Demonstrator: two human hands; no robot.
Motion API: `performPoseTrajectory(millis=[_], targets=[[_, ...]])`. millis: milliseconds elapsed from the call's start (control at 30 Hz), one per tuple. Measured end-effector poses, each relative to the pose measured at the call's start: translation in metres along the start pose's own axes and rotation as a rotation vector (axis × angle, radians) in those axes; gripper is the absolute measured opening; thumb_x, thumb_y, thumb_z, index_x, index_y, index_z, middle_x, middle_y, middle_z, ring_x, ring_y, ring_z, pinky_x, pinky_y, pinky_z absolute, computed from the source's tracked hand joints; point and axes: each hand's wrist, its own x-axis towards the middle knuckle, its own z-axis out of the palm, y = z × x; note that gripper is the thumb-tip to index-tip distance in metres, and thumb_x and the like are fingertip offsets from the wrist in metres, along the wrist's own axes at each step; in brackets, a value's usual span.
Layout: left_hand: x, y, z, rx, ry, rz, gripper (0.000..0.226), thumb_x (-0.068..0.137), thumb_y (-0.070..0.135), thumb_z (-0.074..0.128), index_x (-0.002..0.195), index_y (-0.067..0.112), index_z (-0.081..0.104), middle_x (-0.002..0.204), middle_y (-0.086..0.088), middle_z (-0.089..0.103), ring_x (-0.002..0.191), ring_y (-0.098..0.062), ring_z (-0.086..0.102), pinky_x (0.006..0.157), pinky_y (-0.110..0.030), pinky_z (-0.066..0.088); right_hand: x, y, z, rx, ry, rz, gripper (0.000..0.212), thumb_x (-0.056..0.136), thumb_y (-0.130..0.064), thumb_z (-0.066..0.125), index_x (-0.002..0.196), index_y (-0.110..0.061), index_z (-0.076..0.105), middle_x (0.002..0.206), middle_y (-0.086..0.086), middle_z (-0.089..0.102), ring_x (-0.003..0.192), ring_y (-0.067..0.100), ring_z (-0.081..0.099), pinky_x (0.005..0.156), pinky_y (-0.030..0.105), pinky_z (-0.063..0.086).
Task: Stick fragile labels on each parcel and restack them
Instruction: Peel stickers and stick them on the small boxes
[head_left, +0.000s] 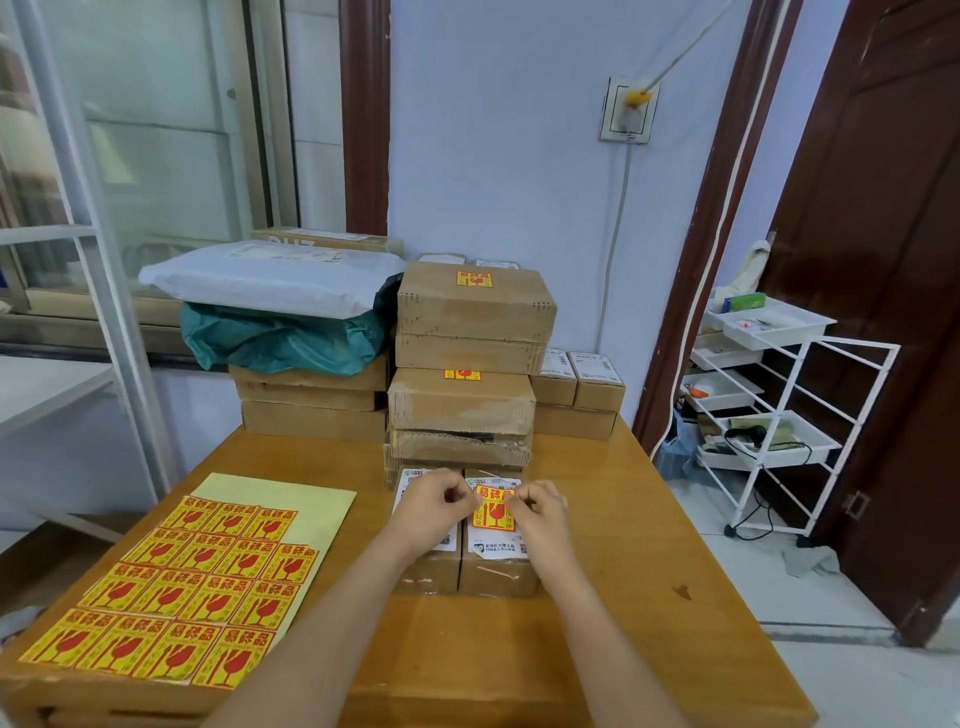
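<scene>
Two small cardboard parcels lie side by side on the wooden table (623, 545) in front of me. A yellow fragile label (492, 510) with a red glass symbol lies over the white shipping label of the right parcel (498, 574). My left hand (434, 506) pinches the label's upper left edge, and it covers part of the left parcel (428, 569). My right hand (540, 512) pinches the upper right edge. A sheet of fragile labels (171, 592) lies at the table's left. Behind stands a stack of labelled parcels (470, 317).
At the back left, more boxes (311, 410) carry a green bag (280, 340) and a white mailer bag (270, 280). Small boxes (579, 387) sit at the back right. A white wire trolley (769, 415) stands right of the table, by a dark door.
</scene>
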Motion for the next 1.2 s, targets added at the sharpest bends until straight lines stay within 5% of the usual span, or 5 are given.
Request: performPoseTrajectory(millis=[233, 433, 800, 1200], targets=[[0.0021, -0.0028, 0.0014, -0.003, -0.001, -0.002, 0.021, 0.087, 0.015, 0.066, 0.073, 0.000, 0.062, 0.084, -0.009, 0.063, 0.080, -0.021, 0.059, 0.073, -0.029, 0.047, 0.0002, 0.0002, 0.0007, -0.021, -0.011, -0.009, 0.027, 0.091, -0.013, 0.058, 0.065, -0.015, 0.051, 0.091, -0.003, 0.049, 0.094, 0.004, 0.037, 0.081, 0.024, 0.027], [0.0032, -0.0003, 0.0030, 0.019, 0.002, -0.014, 0.022, 0.084, 0.011, 0.067, 0.064, 0.006, 0.059, 0.085, -0.010, 0.062, 0.075, -0.014, 0.057, 0.071, -0.023, 0.045, 0.0004, 0.0002, 0.0006, -0.072, -0.027, -0.012, 0.028, 0.090, -0.011, 0.058, 0.064, -0.015, 0.049, 0.087, -0.005, 0.045, 0.092, 0.002, 0.035, 0.076, -0.002, 0.022], [0.0015, 0.0016, 0.0026, 0.055, 0.003, 0.008, 0.026, 0.078, 0.014, 0.074, 0.060, 0.014, 0.056, 0.083, -0.009, 0.061, 0.078, -0.021, 0.058, 0.075, -0.033, 0.048, -0.0014, -0.0030, -0.0005, -0.112, -0.050, -0.008, 0.029, 0.089, -0.010, 0.059, 0.063, -0.017, 0.046, 0.090, -0.004, 0.045, 0.095, 0.010, 0.033, 0.077, 0.001, 0.025], [0.0013, 0.0038, 0.0048, 0.099, 0.006, 0.034, 0.035, 0.076, 0.010, 0.073, 0.054, 0.022, 0.049, 0.077, -0.001, 0.055, 0.071, -0.011, 0.052, 0.071, -0.028, 0.045, 0.0008, -0.0003, 0.0015, -0.193, -0.045, -0.049, 0.029, 0.086, -0.012, 0.061, 0.064, -0.020, 0.045, 0.087, -0.008, 0.042, 0.093, 0.011, 0.032, 0.076, 0.007, 0.027]])
